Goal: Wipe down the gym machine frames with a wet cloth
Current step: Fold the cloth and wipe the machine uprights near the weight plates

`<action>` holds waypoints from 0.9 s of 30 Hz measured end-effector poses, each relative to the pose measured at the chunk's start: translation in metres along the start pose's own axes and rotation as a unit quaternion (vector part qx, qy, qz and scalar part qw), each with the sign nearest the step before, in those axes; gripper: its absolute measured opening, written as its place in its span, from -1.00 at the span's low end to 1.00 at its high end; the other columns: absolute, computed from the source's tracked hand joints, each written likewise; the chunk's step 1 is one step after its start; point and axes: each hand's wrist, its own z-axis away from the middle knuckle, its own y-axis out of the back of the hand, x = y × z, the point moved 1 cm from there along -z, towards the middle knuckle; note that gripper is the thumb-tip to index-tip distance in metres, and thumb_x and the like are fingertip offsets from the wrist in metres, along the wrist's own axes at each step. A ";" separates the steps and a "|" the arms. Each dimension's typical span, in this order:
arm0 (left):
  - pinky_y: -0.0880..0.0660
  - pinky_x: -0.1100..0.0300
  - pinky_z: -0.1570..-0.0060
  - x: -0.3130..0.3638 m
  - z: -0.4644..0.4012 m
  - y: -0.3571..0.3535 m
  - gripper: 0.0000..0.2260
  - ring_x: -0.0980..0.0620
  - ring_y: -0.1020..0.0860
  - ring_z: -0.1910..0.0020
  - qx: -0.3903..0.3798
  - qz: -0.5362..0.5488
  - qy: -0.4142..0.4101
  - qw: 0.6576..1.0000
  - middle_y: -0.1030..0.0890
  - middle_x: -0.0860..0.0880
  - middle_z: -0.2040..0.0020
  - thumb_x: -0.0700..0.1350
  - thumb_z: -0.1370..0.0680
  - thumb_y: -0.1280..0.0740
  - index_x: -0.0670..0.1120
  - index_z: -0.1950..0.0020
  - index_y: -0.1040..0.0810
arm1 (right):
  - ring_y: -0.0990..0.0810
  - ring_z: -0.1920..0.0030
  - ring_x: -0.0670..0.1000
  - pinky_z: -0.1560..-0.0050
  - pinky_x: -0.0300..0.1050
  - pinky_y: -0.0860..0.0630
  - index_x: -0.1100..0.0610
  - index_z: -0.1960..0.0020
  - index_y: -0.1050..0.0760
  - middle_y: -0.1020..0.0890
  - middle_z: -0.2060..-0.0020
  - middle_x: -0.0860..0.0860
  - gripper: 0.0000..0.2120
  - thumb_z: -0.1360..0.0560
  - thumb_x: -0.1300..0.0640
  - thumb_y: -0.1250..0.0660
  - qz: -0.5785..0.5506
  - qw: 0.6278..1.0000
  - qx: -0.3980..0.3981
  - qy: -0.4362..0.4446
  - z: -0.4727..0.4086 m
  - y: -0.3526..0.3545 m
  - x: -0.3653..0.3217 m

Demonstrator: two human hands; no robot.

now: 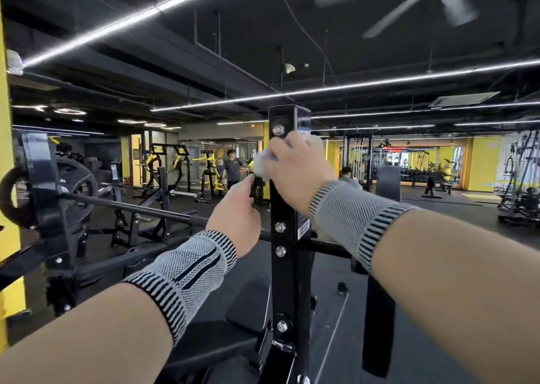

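Both forearms reached in from the bottom edge, each wearing a grey knitted wrist sleeve (187, 269). The right hand (298, 169) clutched a pale cloth (261, 164) against the upper part of a black upright post (285, 237), its fingers curled round the cloth; most of the cloth was covered by that hand, and only a blurred wad showed at its left. Just below and left of the grip, the left hand (235, 211) hovered beside the post with fingers loosely extended, holding nothing. Bolts (280, 226) ran down the post beneath the grip. A black padded bench (233, 319) lay behind its base. Farther left, a barbell (128, 205) carried a weight plate (73, 185). Beyond the grip, a person in a dark shirt (232, 169) stood among yellow machines, partly screened by the hands.
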 end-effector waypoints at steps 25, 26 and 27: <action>-0.42 0.18 -0.17 -0.011 0.029 -0.038 -0.44 -0.04 -0.51 -0.23 -0.089 -0.003 0.035 0.995 -0.48 -0.06 -0.36 -0.28 -0.59 -0.11 0.04 -0.57 -0.13 | -0.49 0.05 0.04 0.05 -0.13 -0.45 0.09 -0.11 -0.40 -0.48 -0.09 0.03 -0.79 -0.51 0.27 -0.24 -0.413 0.783 -0.099 -0.455 0.088 -0.080 -0.046; -0.43 0.18 -0.17 -0.011 0.032 -0.039 -0.44 -0.02 -0.52 -0.23 -0.100 0.014 0.040 0.994 -0.48 -0.05 -0.37 -0.28 -0.60 -0.10 0.04 -0.57 -0.13 | -0.53 0.02 0.05 0.01 -0.10 -0.49 0.10 -0.08 -0.40 -0.52 -0.09 0.05 -0.84 -0.51 0.25 -0.24 -0.407 0.772 -0.138 -0.468 0.095 -0.086 -0.049; -0.44 0.16 -0.17 -0.011 0.034 -0.039 -0.45 -0.02 -0.53 -0.22 -0.105 0.026 0.043 0.993 -0.48 -0.05 -0.37 -0.28 -0.60 -0.10 0.05 -0.57 -0.13 | -0.54 0.01 0.05 -0.02 -0.10 -0.50 0.09 -0.05 -0.41 -0.53 -0.09 0.05 -0.87 -0.52 0.22 -0.23 -0.406 0.765 -0.144 -0.479 0.101 -0.089 -0.050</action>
